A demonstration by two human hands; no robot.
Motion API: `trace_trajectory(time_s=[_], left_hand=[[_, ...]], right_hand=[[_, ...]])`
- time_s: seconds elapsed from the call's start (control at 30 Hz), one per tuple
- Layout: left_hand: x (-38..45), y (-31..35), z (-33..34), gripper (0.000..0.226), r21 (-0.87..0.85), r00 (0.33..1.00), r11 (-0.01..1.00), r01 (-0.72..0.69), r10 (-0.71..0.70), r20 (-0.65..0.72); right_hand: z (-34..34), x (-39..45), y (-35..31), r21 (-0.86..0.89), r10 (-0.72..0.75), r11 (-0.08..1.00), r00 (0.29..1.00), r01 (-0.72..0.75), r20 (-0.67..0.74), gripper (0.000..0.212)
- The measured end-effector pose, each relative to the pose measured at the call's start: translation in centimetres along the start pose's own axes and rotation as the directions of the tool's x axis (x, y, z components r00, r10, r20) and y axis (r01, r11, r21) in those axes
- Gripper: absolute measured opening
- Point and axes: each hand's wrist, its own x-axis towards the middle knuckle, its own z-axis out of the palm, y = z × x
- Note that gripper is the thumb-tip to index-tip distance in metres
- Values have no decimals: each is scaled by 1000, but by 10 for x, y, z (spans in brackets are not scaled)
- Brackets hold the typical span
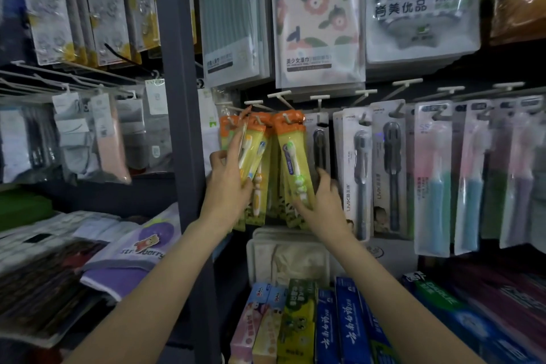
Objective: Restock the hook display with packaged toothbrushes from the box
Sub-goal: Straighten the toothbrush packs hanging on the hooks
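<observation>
Orange-and-yellow children's toothbrush packs hang from white hooks (254,102) at the left end of the display. My left hand (229,177) holds the left pack (255,154), with its forefinger stretched up along the pack to the orange header near the hook. My right hand (323,201) grips the lower part of the right bunch of packs (291,156), which hangs on its hook. No box is in view.
Black, pink, blue and purple toothbrush packs (387,171) fill the hooks to the right. Towel packs (317,18) hang above. Toothpaste boxes (295,325) stand below. A grey upright post (180,97) borders the display on the left, with socks hanging beyond it.
</observation>
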Motion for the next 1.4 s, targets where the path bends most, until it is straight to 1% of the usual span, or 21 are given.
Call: trace_trajectory(time_s=[0.07,0.13,0.23,0.3,0.4,0.43,0.5,0.57,0.6,0.67,0.7,0.77,0.8,0.83,0.87,0.93,1.0,1.07,1.17,1.3,1.4], left_hand=[[0,-1,1,87,-7,1000,1000,-9,9,-2],[0,-3,2,87,-8,1000,1000,-17,17,-3],[-1,-4,1,87,4,999,999,-45,45,-13],[-2,-4,1,88,-4,998,998,-55,55,-15],[-2,-5,2,89,-33,999,998,-46,46,-13],[-2,-5,3,89,-52,999,998,-35,34,-10],[-1,-5,4,88,-77,1000,997,-17,16,-7],[-2,-5,5,88,-82,1000,996,-18,17,-12],[-2,-6,4,88,-90,1000,996,-22,21,-13],[-2,-6,3,87,-108,1000,994,-24,23,-7],[-2,-6,3,86,-111,1000,994,-22,21,-5],[-2,-5,3,86,-100,1000,995,-18,17,-8],[-2,-5,3,85,-92,1000,996,-18,17,-13],[-3,-5,4,86,-88,1000,996,-20,18,-20],[-3,-6,4,86,-84,999,996,-25,23,-26],[-3,-7,5,86,-70,999,997,-30,27,-36],[-3,-8,6,86,-39,999,999,-31,29,-44],[-2,-9,9,85,27,998,999,-38,39,-55],[-2,-11,12,85,88,997,996,-22,28,-67],[-4,-12,14,85,91,996,996,-14,22,-83],[-4,-15,17,84,68,995,997,-25,32,-95]], right_hand=[[3,-6,-5,-24,-104,994,994,103,-35,80],[8,-7,-8,-51,-169,985,984,166,-61,79],[14,-5,-11,-30,-165,986,985,164,-56,79],[15,-7,-14,-25,-188,982,977,186,-100,76],[13,-12,-18,-49,-287,957,919,285,-271,56],[11,-13,-21,-41,-317,947,899,320,-302,47],[9,-14,-26,-52,-369,927,876,372,-310,33],[10,-11,-26,-102,-378,926,876,364,-300,35],[10,-8,-26,-99,-333,943,896,318,-293,42],[7,-5,-28,-41,-193,981,942,189,-275,56],[6,-5,-30,-38,-178,984,941,174,-290,58],[4,-8,-37,-50,-268,962,899,268,-346,49],[5,-9,-42,-17,-313,945,888,326,-337,42],[8,-10,-48,30,-336,933,899,358,-282,35],[12,-10,-52,67,-342,930,919,361,-195,32],[21,-6,-56,64,-296,953,955,296,-9,40],[25,2,-54,30,-221,975,972,219,84,55],[24,11,-52,54,-169,985,978,163,125,60],[17,24,-46,108,-45,994,990,31,133,60],[17,36,-41,111,100,986,970,-127,221,61],[26,43,-42,113,144,978,961,-175,238,64]])
